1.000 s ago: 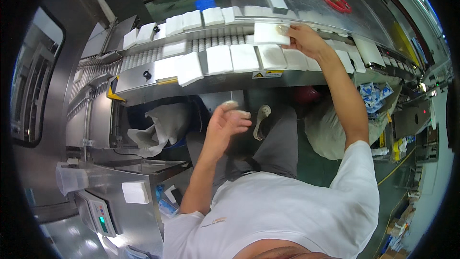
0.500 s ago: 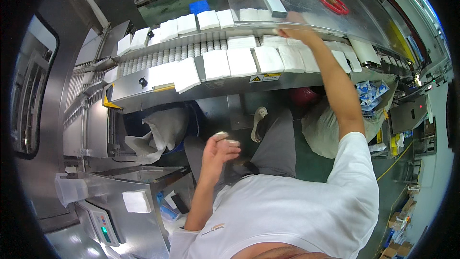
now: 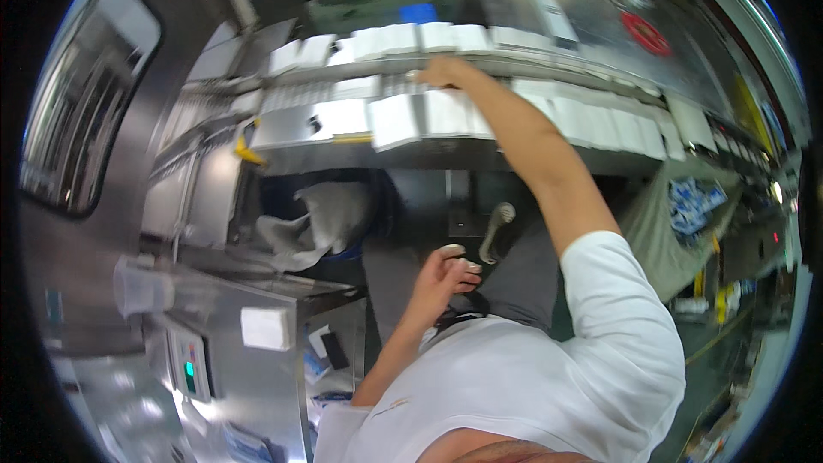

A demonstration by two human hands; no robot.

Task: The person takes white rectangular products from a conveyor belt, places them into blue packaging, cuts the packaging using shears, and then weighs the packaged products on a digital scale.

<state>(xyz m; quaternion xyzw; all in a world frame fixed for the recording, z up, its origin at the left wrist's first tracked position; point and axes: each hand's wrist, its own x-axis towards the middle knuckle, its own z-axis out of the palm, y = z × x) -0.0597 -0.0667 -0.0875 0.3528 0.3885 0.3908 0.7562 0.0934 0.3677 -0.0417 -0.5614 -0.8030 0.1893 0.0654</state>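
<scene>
Right hand: stretched out over the roller conveyor (image 3: 296, 97), back of the hand (image 3: 441, 74) upward and fingertips toward the left; blur hides whether the fingers press together or pinch anything, so I cannot tell.
Left hand: held low in front of the thighs, the hand (image 3: 441, 276) well apart from the conveyor, fingers loosely bent with gaps between them and nothing visible in them.
Front row: white pads (image 3: 394, 120) side by side along the near rail (image 3: 343, 157), the leftmost ones spaced out, those on the right packed close; one pad (image 3: 447, 111) lies just below the right hand.
Middle channel: a white pad (image 3: 356, 88) flat on the rollers, left of the right fingertips.
Back row: more white pads (image 3: 386, 39) along the far rail, a blue block (image 3: 419, 14) behind them.
Steel top beyond: a red ring-shaped thing (image 3: 645, 33) at the right.
Lower left: a single white pad (image 3: 267, 328) on a steel cabinet (image 3: 249, 386), near a scale (image 3: 190, 358) with a green display and a clear jug (image 3: 142, 287).
Right side: a pale sack (image 3: 647, 236) with blue-and-white packets (image 3: 693, 206) in it.
</scene>
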